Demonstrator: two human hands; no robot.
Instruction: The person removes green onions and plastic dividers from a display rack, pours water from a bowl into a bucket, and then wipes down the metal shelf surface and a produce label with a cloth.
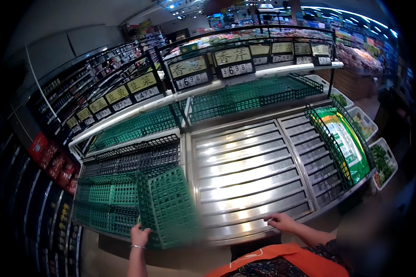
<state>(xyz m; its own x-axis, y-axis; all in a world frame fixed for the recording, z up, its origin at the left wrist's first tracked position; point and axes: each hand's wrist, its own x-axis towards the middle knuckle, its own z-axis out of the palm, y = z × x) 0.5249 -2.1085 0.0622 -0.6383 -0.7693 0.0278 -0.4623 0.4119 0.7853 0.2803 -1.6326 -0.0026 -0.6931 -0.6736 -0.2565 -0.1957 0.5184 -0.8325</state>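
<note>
A green plastic mesh crate (pixel 173 204) stands tilted on its side at the front of the display stand, its gridded face towards the right. My left hand (pixel 139 236), with a bracelet at the wrist, grips the crate's lower left edge. Left of it, more green mesh crates (pixel 104 192) lie flat on the stand. My right hand (pixel 280 222) is over the front edge of the slatted metal shelf (pixel 242 169), fingers curled. Something small and white shows at its fingertips, too small to identify.
Shallow green trays (pixel 253 91) line the upper tier beneath price signs (pixel 234 62). On the right, a green plastic packet (pixel 343 142) lies in a mesh crate. White bins of leafy greens (pixel 381 162) stand beyond it. Red packages (pixel 53 159) and shelves (pixel 38 207) are at the left.
</note>
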